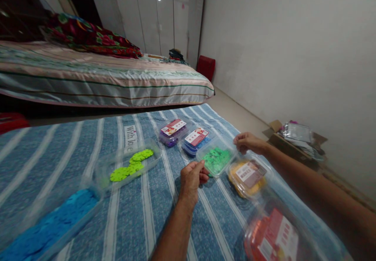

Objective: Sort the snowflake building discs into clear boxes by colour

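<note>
A clear plastic container (216, 171) of small green pieces (217, 157) is between my two hands. My left hand (190, 179) pinches its near left edge, thumb on top and fingers curled under. At the far right corner, my right hand (249, 142) has its thumb and fingertips closed on the rim. Just right of it sits a labelled container of yellow pieces (248, 178). Behind it are labelled boxes with blue pieces (196, 139) and purple pieces (173, 131). A box of orange-red pieces (272, 235) lies nearest, at the lower right.
To the left, a long clear tray (157, 155) holds lime-green notched discs (132, 165), and another holds blue pieces (55, 225). Everything stands on a blue striped cloth (129, 214). A bed (117, 81) is beyond; a cardboard box (296, 145) is on the floor at right.
</note>
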`<state>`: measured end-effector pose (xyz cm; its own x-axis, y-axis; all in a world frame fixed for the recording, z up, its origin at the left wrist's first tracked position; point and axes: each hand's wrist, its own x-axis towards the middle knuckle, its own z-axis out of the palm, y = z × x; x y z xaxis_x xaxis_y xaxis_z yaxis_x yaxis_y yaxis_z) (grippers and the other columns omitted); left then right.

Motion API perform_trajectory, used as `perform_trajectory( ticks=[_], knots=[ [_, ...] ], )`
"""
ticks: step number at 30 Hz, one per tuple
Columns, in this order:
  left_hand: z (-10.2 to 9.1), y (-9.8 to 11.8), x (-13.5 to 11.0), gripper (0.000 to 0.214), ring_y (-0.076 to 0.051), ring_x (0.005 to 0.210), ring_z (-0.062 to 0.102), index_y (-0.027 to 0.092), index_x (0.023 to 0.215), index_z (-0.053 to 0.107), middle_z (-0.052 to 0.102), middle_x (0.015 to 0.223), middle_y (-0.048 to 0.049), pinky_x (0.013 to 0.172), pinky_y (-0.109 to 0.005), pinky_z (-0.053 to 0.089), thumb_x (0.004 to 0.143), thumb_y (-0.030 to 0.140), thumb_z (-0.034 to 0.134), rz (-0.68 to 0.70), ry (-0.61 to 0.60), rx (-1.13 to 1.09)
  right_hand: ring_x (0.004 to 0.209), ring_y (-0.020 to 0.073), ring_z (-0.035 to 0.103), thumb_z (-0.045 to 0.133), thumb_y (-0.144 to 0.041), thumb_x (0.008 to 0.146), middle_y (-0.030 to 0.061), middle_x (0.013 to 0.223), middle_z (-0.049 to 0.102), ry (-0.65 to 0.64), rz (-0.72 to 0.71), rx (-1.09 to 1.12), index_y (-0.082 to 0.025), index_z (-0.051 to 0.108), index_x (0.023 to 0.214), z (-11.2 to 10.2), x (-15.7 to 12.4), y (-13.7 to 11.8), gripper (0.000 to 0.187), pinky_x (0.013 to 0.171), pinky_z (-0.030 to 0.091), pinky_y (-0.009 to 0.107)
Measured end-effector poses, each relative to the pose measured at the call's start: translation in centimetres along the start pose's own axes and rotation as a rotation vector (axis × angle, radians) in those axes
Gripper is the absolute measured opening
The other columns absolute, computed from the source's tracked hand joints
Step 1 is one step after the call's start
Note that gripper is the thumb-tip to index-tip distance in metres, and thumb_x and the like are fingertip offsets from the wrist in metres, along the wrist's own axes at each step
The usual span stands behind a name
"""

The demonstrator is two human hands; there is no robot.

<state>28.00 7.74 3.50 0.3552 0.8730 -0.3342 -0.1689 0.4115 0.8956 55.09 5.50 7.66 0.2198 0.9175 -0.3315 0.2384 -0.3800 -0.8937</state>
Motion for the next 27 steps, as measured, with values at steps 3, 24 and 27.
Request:
perform_trajectory(
  ticks=[3,24,27],
  knots=[
    [0.0,0.0,0.0,0.031,-0.008,0.037,0.050,0.015,0.057,0.059,0.061,0.051,0.0000,0.041,-0.019,0.039,0.064,0.044,0.067,0.019,0.016,0.028,0.035,0.0082,0.050,0.063,-0.025,0.064,-0.0024,0.047,0.060,0.007,-0.027,-0.166,-0.016,0.056,0.068,0.2,0.0,-0.5,0.012,0.037,0.038,0.018],
    [0.0,0.1,0.2,0.030,-0.009,0.038,0.053,0.014,0.059,0.060,0.062,0.052,-0.0008,0.040,-0.019,0.040,0.064,0.043,0.067,0.048,0.027,0.037,0.048,0.0122,0.058,0.063,-0.040,0.073,0.0005,0.055,0.060,0.272,-0.195,-0.419,-0.016,0.060,0.070,-1.8,-3.0,0.9,0.025,0.047,0.043,0.021],
    [-0.1,-0.1,0.3,0.034,-0.009,0.039,0.053,0.014,0.060,0.060,0.062,0.052,-0.0008,0.041,-0.019,0.040,0.065,0.047,0.067,0.065,0.020,0.055,0.056,0.0147,0.059,0.060,-0.046,0.072,0.0016,0.060,0.061,0.437,-0.265,-0.432,-0.016,0.062,0.072,-3.3,-5.1,2.4,0.030,0.054,0.045,0.024]
  ],
)
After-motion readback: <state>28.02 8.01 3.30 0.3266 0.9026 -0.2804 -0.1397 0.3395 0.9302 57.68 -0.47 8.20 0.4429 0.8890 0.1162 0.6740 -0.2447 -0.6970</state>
